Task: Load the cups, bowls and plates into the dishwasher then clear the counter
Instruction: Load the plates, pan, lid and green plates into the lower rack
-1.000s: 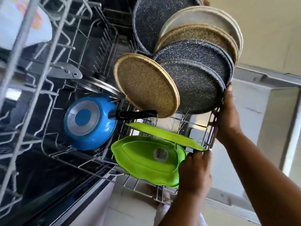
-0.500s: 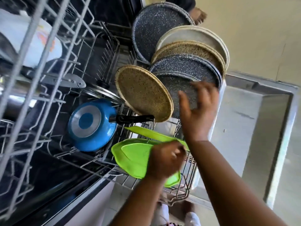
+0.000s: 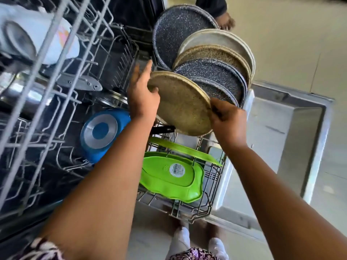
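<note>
Tan speckled plate (image 3: 182, 106) tight vs grey plate (image 3: 216, 87) behind; free rack tines (image 3: 123, 61) leftward. Gripped at opposite rims: L hand (image 3: 142, 94), R hand (image 3: 227, 119), fingers curled.

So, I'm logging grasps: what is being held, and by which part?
The tan speckled plate, by its rim: left hand at the upper-left edge, right hand at the right edge.

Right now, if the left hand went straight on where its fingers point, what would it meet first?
Likely the rearmost dark speckled plate; the left hand, gripping the tan plate, points that way, but depth is unclear.
</note>
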